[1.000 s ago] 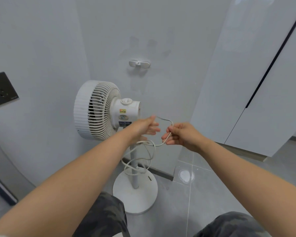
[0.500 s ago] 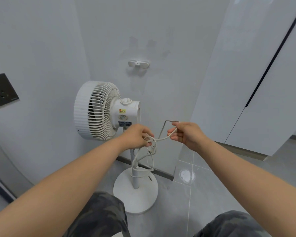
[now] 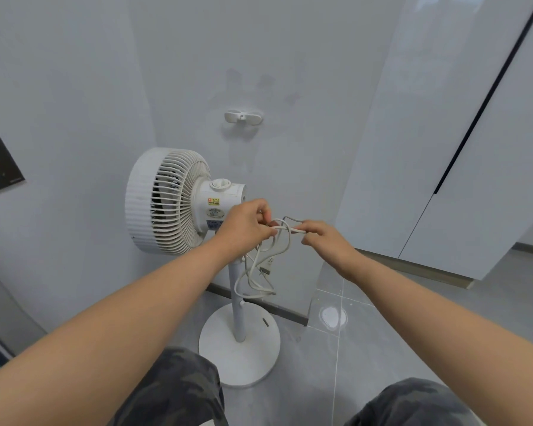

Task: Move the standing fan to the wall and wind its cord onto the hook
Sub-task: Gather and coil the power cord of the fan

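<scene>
Both hands work just in front of the fan's motor housing. Her or his left hand (image 3: 246, 229) is closed around a bunch of gathered loops of the white cord (image 3: 260, 272), which keeps the coil from spilling; the right hand (image 3: 323, 241) pinches a short stretch of the same cord between thumb and fingertips, apparently feeding the next turn across. Below the hands, the slack loops and the plug (image 3: 266, 267) dangle beside the fan's pole. Behind them, the standing fan (image 3: 170, 201) sits on its round base close to the wall, so the move looks done. Above the fan, the white hook (image 3: 243, 116) on the wall carries no cord yet.
</scene>
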